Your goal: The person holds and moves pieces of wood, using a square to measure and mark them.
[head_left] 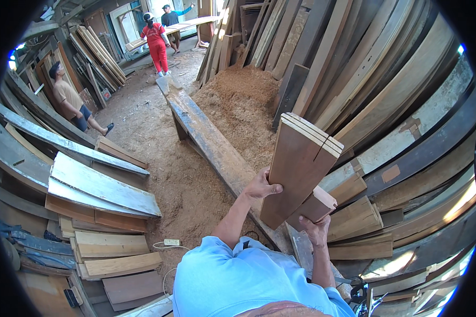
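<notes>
A stack of flat, reddish-brown wooden boards (300,171) stands tilted up in front of me, its pale layered ends facing up. My left hand (263,185) grips the stack by its left edge, thumb across the broad face. Closed around a shorter wooden piece (316,206) with a notched end is my right hand (316,230). This piece sits against the lower right of the stack; whether the two are joined I cannot tell. Beneath my hands runs a long, worn wooden bench (211,132).
Planks (349,58) lean along the right wall beside a sawdust heap (243,87). Stacked boards (103,185) lie at left, near a power strip (171,242) with a cord. A person in red (155,39) and another person (170,19) are by a long board (188,24); someone (67,95) stands left.
</notes>
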`<state>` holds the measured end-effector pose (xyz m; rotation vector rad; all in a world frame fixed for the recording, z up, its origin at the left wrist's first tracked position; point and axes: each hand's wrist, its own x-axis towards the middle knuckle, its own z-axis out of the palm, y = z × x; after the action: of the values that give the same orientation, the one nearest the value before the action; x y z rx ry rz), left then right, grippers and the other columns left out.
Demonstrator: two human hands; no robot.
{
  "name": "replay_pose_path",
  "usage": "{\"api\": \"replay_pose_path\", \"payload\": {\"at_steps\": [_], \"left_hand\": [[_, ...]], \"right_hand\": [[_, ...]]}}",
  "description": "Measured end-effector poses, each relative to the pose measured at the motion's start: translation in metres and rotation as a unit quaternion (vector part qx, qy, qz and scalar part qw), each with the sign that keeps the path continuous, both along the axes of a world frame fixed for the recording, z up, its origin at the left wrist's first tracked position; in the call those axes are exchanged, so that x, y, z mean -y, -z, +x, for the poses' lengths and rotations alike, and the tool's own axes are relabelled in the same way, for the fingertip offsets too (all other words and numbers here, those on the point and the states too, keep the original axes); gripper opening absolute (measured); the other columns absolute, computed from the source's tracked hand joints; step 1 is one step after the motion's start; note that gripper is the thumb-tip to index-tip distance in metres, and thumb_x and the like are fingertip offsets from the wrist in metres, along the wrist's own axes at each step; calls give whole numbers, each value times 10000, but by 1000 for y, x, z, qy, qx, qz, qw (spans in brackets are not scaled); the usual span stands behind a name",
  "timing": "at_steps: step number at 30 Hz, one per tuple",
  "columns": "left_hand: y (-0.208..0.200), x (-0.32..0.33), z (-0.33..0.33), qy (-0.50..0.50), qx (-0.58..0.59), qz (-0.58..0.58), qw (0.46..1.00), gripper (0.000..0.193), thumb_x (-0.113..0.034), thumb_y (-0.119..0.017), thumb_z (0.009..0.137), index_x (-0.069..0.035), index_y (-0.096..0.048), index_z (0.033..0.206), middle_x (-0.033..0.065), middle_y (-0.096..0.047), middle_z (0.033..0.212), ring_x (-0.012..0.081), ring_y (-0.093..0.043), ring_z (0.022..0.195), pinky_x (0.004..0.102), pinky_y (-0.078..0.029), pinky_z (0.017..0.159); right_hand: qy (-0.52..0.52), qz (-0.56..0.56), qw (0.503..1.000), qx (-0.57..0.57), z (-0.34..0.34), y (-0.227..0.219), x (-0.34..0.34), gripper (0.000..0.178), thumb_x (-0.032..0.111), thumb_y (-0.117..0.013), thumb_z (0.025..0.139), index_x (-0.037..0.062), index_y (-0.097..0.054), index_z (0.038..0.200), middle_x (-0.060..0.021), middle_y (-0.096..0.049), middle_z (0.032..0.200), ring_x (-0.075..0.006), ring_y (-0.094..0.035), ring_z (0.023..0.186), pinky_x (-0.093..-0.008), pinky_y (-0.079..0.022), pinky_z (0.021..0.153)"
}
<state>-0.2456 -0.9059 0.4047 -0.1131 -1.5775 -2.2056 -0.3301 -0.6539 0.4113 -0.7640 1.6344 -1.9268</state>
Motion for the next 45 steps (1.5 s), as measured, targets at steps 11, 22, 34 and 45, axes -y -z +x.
{"api": "replay_pose_path", "payload": {"at_steps": [11, 22, 34, 45], "left_hand": [[-2, 3, 20, -43, -10, 32, 999, 805, -442, -891, 708, 4, -563, 1293, 52, -662, 1206, 134, -591, 1123, 311, -479, 961], [10, 16, 33, -72, -21, 43, 996, 853, -445, -890, 706, 11, -524, 1327, 69, -657, 1221, 148, -591, 1133, 321, -474, 974], [18, 22, 30, -100, -9, 29, 995, 981, -544, -882, 662, 13, -481, 1363, 80, -629, 1244, 162, -562, 1167, 333, -451, 995], [22, 26, 19, -85, 12, 28, 996, 949, -563, -885, 644, 11, -532, 1311, 59, -652, 1186, 147, -583, 1111, 324, -464, 969]], "right_hand": [[-55, 18, 998, 8, 10, 0, 12, 383, 44, -777, 762, -13, -657, 1121, -64, -708, 1020, -142, -658, 927, -312, -533, 844], [-96, 7, 995, -9, 16, 3, 27, 350, -18, -730, 787, -16, -650, 1128, -59, -705, 1041, -138, -657, 946, -308, -537, 842], [-108, 12, 994, -27, 14, 15, 27, 342, -11, -724, 820, -2, -644, 1152, -47, -693, 1061, -121, -651, 968, -294, -537, 858], [-97, 18, 995, -21, 12, 22, 25, 392, 1, -738, 820, -15, -630, 1196, -56, -688, 1098, -132, -648, 1002, -306, -530, 888]]}}
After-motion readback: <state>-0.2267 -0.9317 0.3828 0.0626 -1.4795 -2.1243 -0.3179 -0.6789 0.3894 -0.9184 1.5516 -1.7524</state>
